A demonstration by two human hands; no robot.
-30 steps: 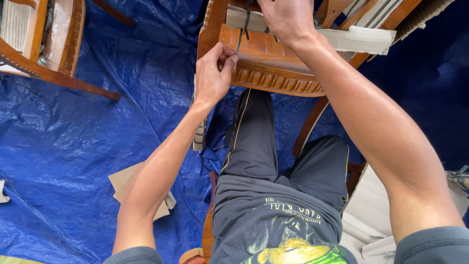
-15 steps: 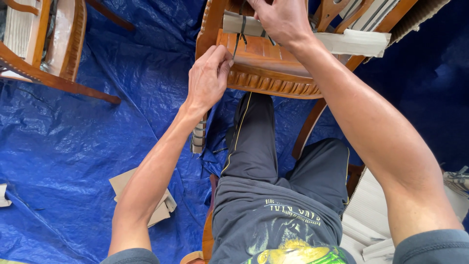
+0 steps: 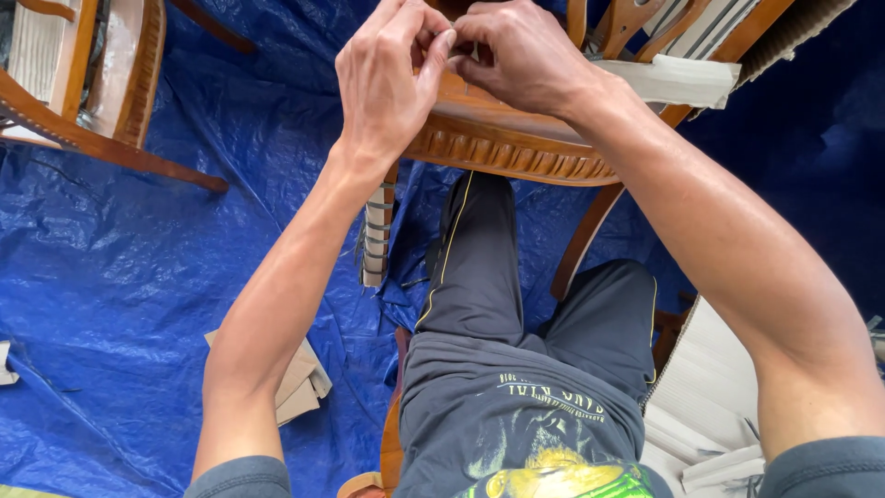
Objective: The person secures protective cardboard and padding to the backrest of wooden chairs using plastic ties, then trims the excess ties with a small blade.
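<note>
Both hands meet at the top edge of the carved wooden chair frame [image 3: 516, 148] — left hand [image 3: 387, 78] and right hand [image 3: 521, 55] pinch something small, too hidden to tell. Below the frame lies blue tarp [image 3: 138, 304].

The left hand [image 3: 392, 78] has risen from the carved front edge of the chair frame [image 3: 507, 138], where it rested a second ago, and now meets the right hand [image 3: 521, 55] on top of the frame, fingertips pinched together against the right hand's fingers. The right hand has drawn in toward the left. The pale strip it pressed before is now mostly hidden under both hands; only its right end [image 3: 673, 81] shows. The view has tipped, so both hands sit nearer the top edge.
</note>
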